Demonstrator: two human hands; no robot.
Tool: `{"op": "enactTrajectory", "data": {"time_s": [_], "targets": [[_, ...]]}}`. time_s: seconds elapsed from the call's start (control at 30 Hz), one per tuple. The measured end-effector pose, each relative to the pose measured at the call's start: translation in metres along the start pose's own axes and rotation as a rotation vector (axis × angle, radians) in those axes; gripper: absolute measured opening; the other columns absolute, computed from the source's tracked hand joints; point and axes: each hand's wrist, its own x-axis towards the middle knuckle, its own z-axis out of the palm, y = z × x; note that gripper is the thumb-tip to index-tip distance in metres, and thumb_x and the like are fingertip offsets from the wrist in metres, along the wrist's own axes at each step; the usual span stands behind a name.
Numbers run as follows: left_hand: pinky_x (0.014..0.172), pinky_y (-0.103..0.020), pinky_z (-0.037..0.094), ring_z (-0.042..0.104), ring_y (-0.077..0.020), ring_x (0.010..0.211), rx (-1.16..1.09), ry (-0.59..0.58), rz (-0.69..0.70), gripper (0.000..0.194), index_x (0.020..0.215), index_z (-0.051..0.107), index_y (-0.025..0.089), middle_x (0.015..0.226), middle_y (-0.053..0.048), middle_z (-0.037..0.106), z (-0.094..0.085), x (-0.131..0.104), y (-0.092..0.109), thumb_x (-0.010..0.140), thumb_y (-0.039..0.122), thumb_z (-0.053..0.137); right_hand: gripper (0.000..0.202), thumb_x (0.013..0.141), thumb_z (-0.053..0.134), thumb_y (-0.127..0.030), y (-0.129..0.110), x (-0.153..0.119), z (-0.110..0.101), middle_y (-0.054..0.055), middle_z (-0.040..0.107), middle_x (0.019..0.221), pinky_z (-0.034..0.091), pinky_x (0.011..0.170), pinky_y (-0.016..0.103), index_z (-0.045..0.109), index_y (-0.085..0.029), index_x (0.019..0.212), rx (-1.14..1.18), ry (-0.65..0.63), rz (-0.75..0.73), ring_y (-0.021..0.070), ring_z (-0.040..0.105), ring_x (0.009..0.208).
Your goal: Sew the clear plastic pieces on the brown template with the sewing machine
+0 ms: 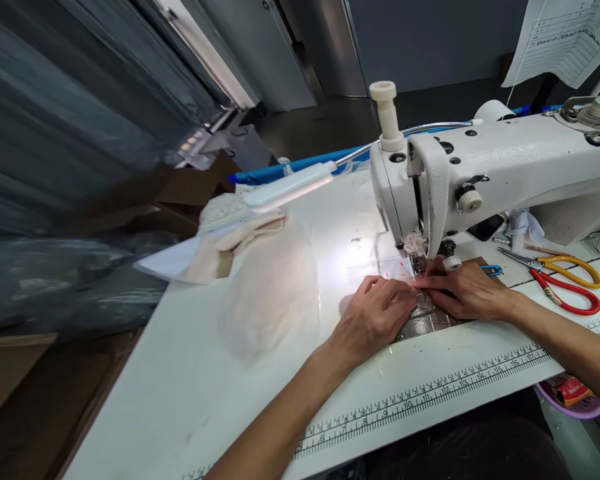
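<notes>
A white sewing machine [520,157] stands at the right, its needle and presser foot [416,264] just beyond my hands. My left hand [377,313] lies left of the foot, fingers bent and pressed together at a thin piece of pale fabric [399,269] with small pink marks. From the right, my right hand [463,291] pinches at the same fabric close to the foot; its fingertips are partly hidden behind the machine's knob. Beneath both hands is a shiny, grid-marked plate [423,325]. The fingertips of the two hands nearly meet.
Yellow-handled and red-handled scissors [570,283] lie right of my right hand. A lit lamp [290,187] hangs over the white table [180,380]. Folded cloth [230,243] rests at its left edge. A printed ruler [420,404] runs along the front. A purple basket [575,408] sits below.
</notes>
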Motion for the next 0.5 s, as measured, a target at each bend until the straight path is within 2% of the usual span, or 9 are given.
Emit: {"op": "enactTrajectory", "data": {"time_s": [0.1,0.23,0.43,0.5], "targets": [[0.060,-0.031,0.047,0.057,-0.0117,0.060,0.005,0.014,0.012,0.014,0.092,0.064,0.018,0.084,-0.004,0.070,-0.002,0.002,0.000,0.094,0.010,0.053,0.032,0.094,0.048,-0.026,0.000,-0.001,-0.001,0.009,0.066,0.105,0.038,0.061,0.027,0.070,-0.026,0.117,-0.028,-0.007,-0.003,0.0178,0.058,0.077],[0.061,-0.030,0.048,0.061,-0.0125,0.065,-0.042,0.015,0.039,0.014,0.096,0.064,0.017,0.085,-0.004,0.071,0.001,0.000,-0.003,0.094,0.008,0.054,0.036,0.094,0.046,-0.025,-0.001,0.001,-0.001,0.012,0.065,0.110,0.040,0.062,0.030,0.065,-0.023,0.125,-0.109,-0.036,-0.013,0.0206,0.058,0.080],[0.081,-0.038,0.055,0.068,-0.0157,0.088,-0.111,-0.055,-0.010,0.020,0.097,0.068,0.022,0.104,-0.005,0.072,0.007,-0.005,-0.010,0.099,0.017,0.048,0.040,0.093,0.045,-0.023,0.000,0.001,0.004,0.014,0.064,0.113,0.045,0.065,0.031,0.061,-0.021,0.129,-0.141,-0.028,-0.036,0.0221,0.059,0.084],[0.080,-0.040,0.054,0.068,-0.0170,0.089,-0.149,-0.069,-0.053,0.019,0.099,0.069,0.023,0.107,-0.006,0.071,0.006,-0.005,-0.010,0.099,0.022,0.050,0.040,0.093,0.045,-0.022,0.002,-0.001,0.005,0.014,0.064,0.115,0.047,0.068,0.033,0.062,-0.020,0.129,-0.073,0.017,-0.021,0.0222,0.060,0.086]]}}
